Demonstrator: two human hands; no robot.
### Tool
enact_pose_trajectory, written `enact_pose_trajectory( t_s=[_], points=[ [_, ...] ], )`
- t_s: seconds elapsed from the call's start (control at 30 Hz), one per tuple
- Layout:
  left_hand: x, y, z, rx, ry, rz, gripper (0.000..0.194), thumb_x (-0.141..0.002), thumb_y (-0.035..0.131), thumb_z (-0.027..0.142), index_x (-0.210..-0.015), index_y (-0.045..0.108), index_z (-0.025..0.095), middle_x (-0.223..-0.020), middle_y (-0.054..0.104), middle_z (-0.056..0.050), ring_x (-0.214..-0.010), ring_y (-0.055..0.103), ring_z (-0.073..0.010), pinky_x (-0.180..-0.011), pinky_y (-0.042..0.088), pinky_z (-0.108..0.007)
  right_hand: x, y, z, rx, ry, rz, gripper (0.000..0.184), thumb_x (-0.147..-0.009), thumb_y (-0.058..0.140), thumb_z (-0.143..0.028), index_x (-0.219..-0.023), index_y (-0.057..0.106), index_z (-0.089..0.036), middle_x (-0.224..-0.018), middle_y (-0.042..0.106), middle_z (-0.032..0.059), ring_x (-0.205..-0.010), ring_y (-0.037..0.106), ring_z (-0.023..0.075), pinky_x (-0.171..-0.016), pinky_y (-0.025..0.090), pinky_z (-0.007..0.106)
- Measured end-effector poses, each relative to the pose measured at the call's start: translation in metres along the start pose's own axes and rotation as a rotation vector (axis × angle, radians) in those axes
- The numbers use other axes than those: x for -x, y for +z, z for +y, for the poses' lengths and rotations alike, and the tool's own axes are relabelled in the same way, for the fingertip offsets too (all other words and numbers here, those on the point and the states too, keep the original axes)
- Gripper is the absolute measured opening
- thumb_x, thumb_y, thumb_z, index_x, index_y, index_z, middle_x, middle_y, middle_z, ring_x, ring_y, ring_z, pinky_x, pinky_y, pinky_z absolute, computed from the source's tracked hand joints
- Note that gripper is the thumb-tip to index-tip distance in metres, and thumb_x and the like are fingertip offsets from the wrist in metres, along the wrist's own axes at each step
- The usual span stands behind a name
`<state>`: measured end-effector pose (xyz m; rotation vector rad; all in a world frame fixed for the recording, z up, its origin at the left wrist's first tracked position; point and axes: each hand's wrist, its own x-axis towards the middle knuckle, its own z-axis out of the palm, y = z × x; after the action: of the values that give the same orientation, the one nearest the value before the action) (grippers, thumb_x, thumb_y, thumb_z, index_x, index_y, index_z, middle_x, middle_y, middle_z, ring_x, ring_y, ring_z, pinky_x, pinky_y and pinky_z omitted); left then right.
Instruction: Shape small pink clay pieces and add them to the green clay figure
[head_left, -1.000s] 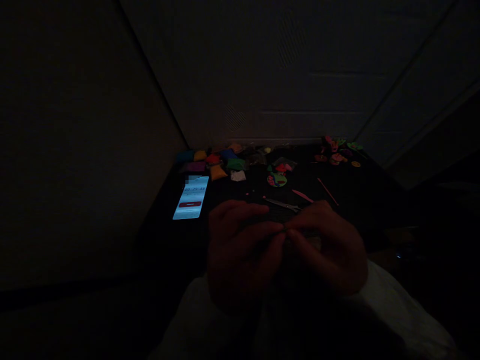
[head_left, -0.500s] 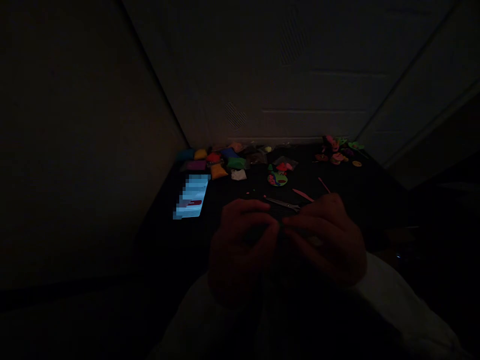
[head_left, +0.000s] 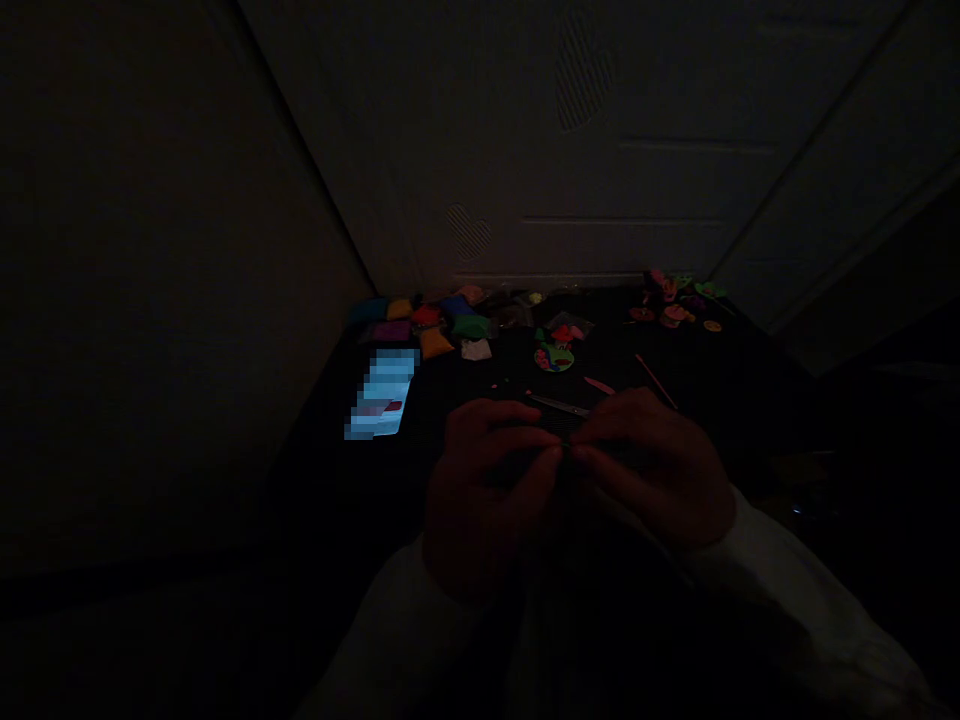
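Note:
In the dim head view, my left hand [head_left: 487, 490] and my right hand [head_left: 660, 465] meet over the near part of the table. Thumb and forefinger of each are pinched together on a small green piece of modelling clay [head_left: 565, 447], mostly hidden by the fingertips. Just beyond the hands lie a pair of scissors [head_left: 556, 403], partly covered by my right hand, a pink clay knife [head_left: 598, 384] and a thin pink stick tool [head_left: 655, 379]. A round green clay piece with coloured shapes on it [head_left: 554, 358] rests farther back.
Bags of coloured clay, among them a green bag [head_left: 471, 326] and an orange bag [head_left: 436, 343], crowd the back left of the dark table. A lit phone [head_left: 386, 395] lies at the left. Several finished clay figures [head_left: 671, 312] stand back right, before a pale panelled wall [head_left: 517, 170].
My right hand has shifted slightly left, closing its fingertips against those of my left hand around the green clay. More of the pink stick shows, less of the scissors.

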<state>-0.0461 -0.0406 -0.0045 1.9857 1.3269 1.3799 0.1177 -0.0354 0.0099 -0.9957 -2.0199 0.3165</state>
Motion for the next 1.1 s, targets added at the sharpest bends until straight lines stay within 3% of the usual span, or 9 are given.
enact_pose_trajectory(
  t_s=[0.6,0.7,0.8,0.87,0.93,1.0,1.1],
  points=[
    [-0.003,0.006,-0.01,-0.039,0.013,-0.033,0.01,-0.067,0.057,0.022,-0.076,0.061,0.022,-0.091,0.057,0.0,-0.092,0.05,-0.0138,-0.082,0.041,-0.03,0.0,0.007,0.012,-0.126,0.09,-0.029,0.008,-0.07,0.055,-0.02,-0.077,0.058,-0.018,-0.076,0.057,0.002,-0.075,0.052,0.0121,-0.069,0.041,0.028],
    [-0.014,0.005,-0.025,-0.118,0.027,-0.016,0.014,-0.069,0.054,0.025,-0.081,0.061,0.023,-0.093,0.057,0.0,-0.092,0.05,-0.0138,-0.081,0.04,-0.03,0.0,0.011,0.029,-0.136,0.165,-0.003,0.008,-0.071,0.054,-0.023,-0.075,0.058,-0.017,-0.076,0.057,0.0019,-0.075,0.052,0.012,-0.071,0.04,0.028],
    [-0.037,0.011,-0.055,-0.327,0.027,-0.002,0.016,-0.07,0.052,0.03,-0.08,0.062,0.021,-0.09,0.059,-0.001,-0.093,0.049,-0.0154,-0.085,0.035,-0.032,0.001,0.023,0.063,-0.104,0.347,0.062,0.014,-0.072,0.053,-0.03,-0.075,0.058,-0.017,-0.077,0.057,0.0022,-0.072,0.052,0.0118,-0.065,0.041,0.025],
    [-0.053,0.021,-0.077,-0.44,-0.006,-0.108,0.018,-0.07,0.052,0.032,-0.079,0.063,0.022,-0.088,0.06,-0.001,-0.092,0.049,-0.0171,-0.084,0.035,-0.034,0.002,0.035,0.085,-0.044,0.446,0.104,0.019,-0.071,0.052,-0.033,-0.074,0.058,-0.016,-0.076,0.057,0.0025,-0.069,0.052,0.0116,-0.062,0.041,0.024],
    [-0.066,0.033,-0.093,-0.519,-0.024,-0.258,0.02,-0.069,0.051,0.034,-0.082,0.063,0.024,-0.09,0.06,-0.001,-0.093,0.048,-0.0192,-0.081,0.035,-0.035,0.004,0.046,0.103,0.007,0.439,0.067,0.018,-0.071,0.051,-0.033,-0.074,0.059,-0.016,-0.074,0.056,0.002,-0.066,0.051,0.0115,-0.06,0.04,0.024],
    [-0.072,0.044,-0.103,-0.582,-0.017,-0.395,0.023,-0.069,0.05,0.037,-0.086,0.062,0.027,-0.095,0.059,0.0,-0.094,0.046,-0.0215,-0.078,0.034,-0.038,0.005,0.053,0.112,0.017,0.413,0.041,0.016,-0.071,0.052,-0.031,-0.073,0.06,-0.017,-0.072,0.056,0.0015,-0.066,0.051,0.0115,-0.062,0.04,0.025],
    [-0.074,0.056,-0.109,-0.611,-0.013,-0.498,0.024,-0.067,0.051,0.037,-0.088,0.061,0.028,-0.096,0.059,0.0,-0.095,0.046,-0.0231,-0.076,0.032,-0.039,0.008,0.058,0.117,0.012,0.383,0.02,0.012,-0.07,0.052,-0.028,-0.073,0.06,-0.018,-0.071,0.057,0.0005,-0.068,0.051,0.0117,-0.068,0.04,0.027]
  ],
)
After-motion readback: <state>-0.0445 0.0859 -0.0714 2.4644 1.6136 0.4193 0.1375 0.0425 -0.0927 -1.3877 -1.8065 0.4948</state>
